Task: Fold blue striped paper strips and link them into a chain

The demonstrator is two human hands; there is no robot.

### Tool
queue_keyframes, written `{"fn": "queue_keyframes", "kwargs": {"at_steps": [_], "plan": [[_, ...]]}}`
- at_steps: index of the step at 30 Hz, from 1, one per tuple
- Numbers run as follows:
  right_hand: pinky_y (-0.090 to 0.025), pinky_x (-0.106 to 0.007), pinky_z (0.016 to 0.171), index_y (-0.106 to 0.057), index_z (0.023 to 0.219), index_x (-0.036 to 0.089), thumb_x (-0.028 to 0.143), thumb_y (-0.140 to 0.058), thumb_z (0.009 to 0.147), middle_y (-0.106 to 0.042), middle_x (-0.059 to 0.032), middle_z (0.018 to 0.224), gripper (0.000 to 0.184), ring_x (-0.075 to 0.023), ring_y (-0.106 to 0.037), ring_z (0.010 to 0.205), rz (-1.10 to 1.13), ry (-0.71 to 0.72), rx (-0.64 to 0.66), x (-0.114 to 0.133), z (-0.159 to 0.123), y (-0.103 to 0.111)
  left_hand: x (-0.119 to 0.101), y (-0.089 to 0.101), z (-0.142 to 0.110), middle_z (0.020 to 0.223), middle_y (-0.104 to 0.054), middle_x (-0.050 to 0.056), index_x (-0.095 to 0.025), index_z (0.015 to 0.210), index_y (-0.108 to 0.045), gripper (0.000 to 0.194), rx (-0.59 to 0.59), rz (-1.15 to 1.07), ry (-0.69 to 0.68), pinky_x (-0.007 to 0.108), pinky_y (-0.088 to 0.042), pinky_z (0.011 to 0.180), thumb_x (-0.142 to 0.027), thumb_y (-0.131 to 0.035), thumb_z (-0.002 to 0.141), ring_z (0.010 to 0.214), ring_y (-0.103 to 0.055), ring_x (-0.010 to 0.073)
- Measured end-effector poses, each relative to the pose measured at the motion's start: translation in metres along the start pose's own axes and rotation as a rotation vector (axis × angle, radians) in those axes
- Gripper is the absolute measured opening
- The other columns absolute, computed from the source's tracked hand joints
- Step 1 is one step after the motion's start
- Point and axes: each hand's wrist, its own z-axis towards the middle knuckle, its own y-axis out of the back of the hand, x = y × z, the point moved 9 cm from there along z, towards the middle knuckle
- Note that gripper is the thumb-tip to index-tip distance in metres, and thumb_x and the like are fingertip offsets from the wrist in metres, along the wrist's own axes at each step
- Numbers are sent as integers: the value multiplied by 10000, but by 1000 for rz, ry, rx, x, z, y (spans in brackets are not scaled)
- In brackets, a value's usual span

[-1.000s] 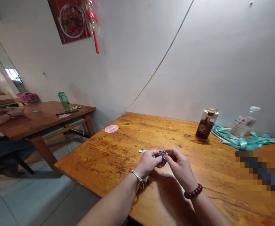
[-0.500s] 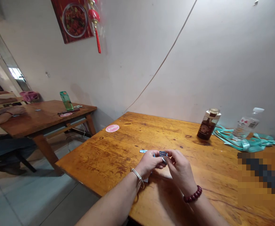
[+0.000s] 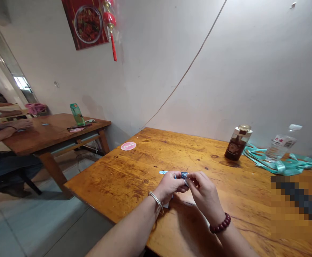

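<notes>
My left hand and my right hand meet above the wooden table. Between their fingertips is a small dark-blue and white card-like piece, pinched from both sides; its exact kind is too small to make out. A bit of blue also shows between my left fingers. Just beyond my left hand lies a flat blue-and-white strip. Under my left wrist a pale flat piece is mostly hidden. A silver bangle circles my left wrist, a dark red bead bracelet my right.
A brown drink bottle, a clear water bottle and turquoise ribbon stand at the back right, with a blurred dark object nearer. A pink round sticker lies far left. Another person's hands rest at the neighbouring table.
The view shifts slightly, so the surroundings slide right. My hands stay together on the small piece, with only slight finger movement around it.
</notes>
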Motion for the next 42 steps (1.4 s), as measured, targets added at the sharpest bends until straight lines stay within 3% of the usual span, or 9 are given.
{"fn": "queue_keyframes", "kwargs": {"at_steps": [4,15,22,30,36,42], "plan": [[-372,-250,558,-490,687,194,249,-401,798,-505,-29,682,153,-139,-467,615,25,-20,-16,-2,1,2,0,-4,-1,618,-530,4,-108,687,-545,192,24,-1,3,160,-353,490,-199,-633,543,523,-488,52],[-378,-252,554,-509,784,194,269,-395,797,-536,-26,675,138,-144,-483,606,98,-124,20,-17,0,-4,-5,-10,-5,598,-532,10,-102,675,-555,215,60,56,5,183,-356,509,-261,-632,553,520,-486,62],[-394,-268,598,-549,815,202,227,-411,785,-541,-49,768,144,-153,-491,666,68,-34,44,-8,3,-1,0,-10,-4,571,-529,2,-104,665,-554,136,78,81,37,179,-342,499,-182,-574,556,483,-459,48],[-401,-260,562,-579,779,204,253,-431,773,-533,-49,749,155,-152,-494,657,92,-35,173,-11,5,-5,0,-13,-5,571,-511,-6,-105,700,-581,164,123,149,22,183,-346,492,-191,-568,561,476,-430,47],[-380,-252,563,-532,699,194,207,-450,748,-527,-21,695,97,-138,-488,635,61,-38,168,-10,5,-3,-4,-15,-8,569,-498,-3,-104,732,-586,175,140,191,-24,193,-356,506,-183,-553,580,497,-439,60],[-393,-254,584,-549,839,189,204,-469,725,-536,-20,747,140,-132,-491,649,183,-122,219,-22,4,-9,-6,-21,-12,538,-459,-24,-116,677,-565,109,196,242,-36,183,-335,484,-187,-543,597,495,-422,57]]}}
